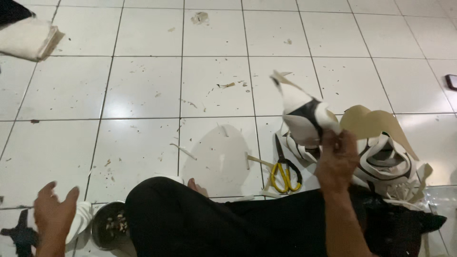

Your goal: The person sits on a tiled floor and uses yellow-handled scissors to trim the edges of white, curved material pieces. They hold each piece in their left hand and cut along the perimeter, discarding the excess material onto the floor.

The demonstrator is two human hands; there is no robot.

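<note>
While the right hand (337,159) pinches a white-and-black cut piece (302,114) aloft over the pile of pieces (385,164) near the floor's right edge, the left hand (53,214), fingers spread and empty, hovers beside a metal bowl (109,226). Keep grip firm; yellow-handled scissors (284,173) lie near.
</note>
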